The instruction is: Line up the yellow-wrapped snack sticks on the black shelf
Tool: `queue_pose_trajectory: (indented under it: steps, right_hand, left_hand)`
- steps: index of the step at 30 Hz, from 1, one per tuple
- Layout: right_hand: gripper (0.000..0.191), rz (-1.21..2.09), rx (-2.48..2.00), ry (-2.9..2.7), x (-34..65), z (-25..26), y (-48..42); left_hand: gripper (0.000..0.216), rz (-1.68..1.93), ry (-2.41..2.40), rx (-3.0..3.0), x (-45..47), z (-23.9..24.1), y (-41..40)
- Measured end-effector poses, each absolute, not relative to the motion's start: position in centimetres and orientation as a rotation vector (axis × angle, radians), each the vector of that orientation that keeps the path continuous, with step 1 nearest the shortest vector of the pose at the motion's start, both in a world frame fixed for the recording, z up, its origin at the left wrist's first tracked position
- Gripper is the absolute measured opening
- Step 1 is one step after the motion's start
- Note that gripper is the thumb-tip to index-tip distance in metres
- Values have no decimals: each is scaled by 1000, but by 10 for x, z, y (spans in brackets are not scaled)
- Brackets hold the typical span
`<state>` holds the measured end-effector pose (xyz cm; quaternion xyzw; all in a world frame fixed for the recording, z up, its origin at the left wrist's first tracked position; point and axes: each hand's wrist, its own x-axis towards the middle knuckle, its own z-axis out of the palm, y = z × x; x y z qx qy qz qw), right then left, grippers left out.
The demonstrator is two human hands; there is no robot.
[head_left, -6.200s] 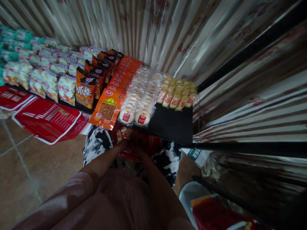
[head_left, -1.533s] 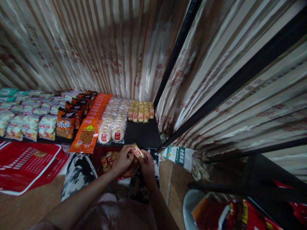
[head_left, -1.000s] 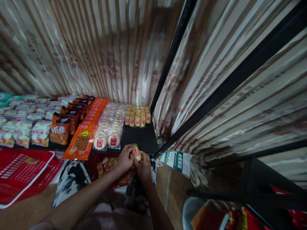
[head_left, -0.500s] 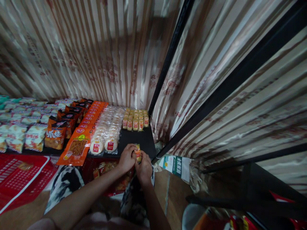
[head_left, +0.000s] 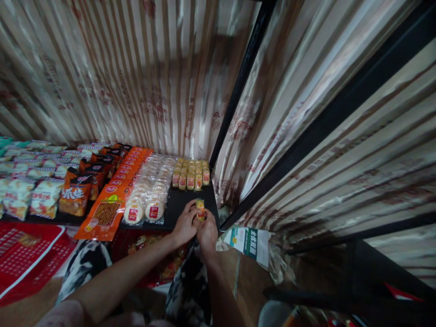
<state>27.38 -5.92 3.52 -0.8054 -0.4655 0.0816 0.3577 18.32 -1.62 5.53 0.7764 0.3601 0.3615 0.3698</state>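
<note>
Between my two hands is a small yellow wrapped snack (head_left: pixel 200 210) with a red label, held upright above the front right of the black shelf (head_left: pixel 180 200). The fingers of my left hand (head_left: pixel 186 225) close on its left side. My right hand (head_left: pixel 207 230) grips it from the right and below. Beyond my hands, rows of the same small yellow snacks (head_left: pixel 190 175) stand at the back right of the shelf. Left of them lie clear-wrapped round white rice crackers (head_left: pixel 154 210) in two columns.
Orange flat snack packs (head_left: pixel 104 218), orange-black bags (head_left: pixel 75 193) and white snack bags (head_left: pixel 44 197) line the shelf leftward. Below are a red basket (head_left: pixel 30 254) and more packets. Black posts (head_left: pixel 238 91) and a striped curtain (head_left: pixel 153 68) enclose the shelf.
My hands, with the yellow snack, have moved slightly forward and to the right over the shelf. The snack is now more upright. The view has shifted a little.
</note>
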Motion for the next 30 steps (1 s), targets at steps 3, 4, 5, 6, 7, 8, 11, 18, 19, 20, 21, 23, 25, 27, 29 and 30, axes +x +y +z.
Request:
queue_pose_trajectory:
  steps: [3,4,5,6,7,8,11,18,19,20,21,23,25,27,29,30]
  right_hand:
    - [37,221,-2002,-1175,281,30,-51]
    - [36,226,-1983,-1164,284,29,-48]
    - [36,229,-1968,-1155,286,27,-45]
    - [37,229,-1958,-1145,288,26,-42]
    - [38,228,-1953,-1131,290,25,-40]
    - [39,226,-1948,-1117,292,23,-37]
    - [41,223,-1922,-1086,296,21,-29]
    - [46,215,-1866,-1030,309,10,-5]
    - [46,214,-1855,-1019,311,8,-2]
    - [48,216,-1845,-1012,313,6,2]
    - [49,218,-1839,-1009,315,5,5]
    - [50,205,-1846,-1014,318,3,12]
    - [49,169,-1873,-1024,321,3,19]
    - [49,149,-1900,-1035,323,5,25]
    - [48,155,-1916,-1055,325,8,30]
    - [48,157,-1923,-1062,325,10,32]
  left_hand:
    - [32,884,947,2028,190,54,-13]
    - [32,866,951,2045,192,54,-11]
    - [32,847,950,2062,194,54,-10]
    - [32,830,946,2077,196,54,-8]
    - [32,815,943,2090,198,55,-7]
    - [32,805,945,2099,201,55,-5]
    - [32,788,967,2102,207,57,-1]
    - [30,712,1011,2155,220,51,14]
    - [31,695,1025,2172,221,50,17]
    - [32,679,1038,2187,222,49,20]
    - [32,667,1051,2197,224,48,22]
    - [34,643,1066,2211,226,48,28]
    - [37,613,1075,2224,227,48,33]
    - [40,593,1083,2233,229,47,37]
    - [42,598,1085,2230,231,45,42]
    - [42,602,1083,2230,231,44,44]
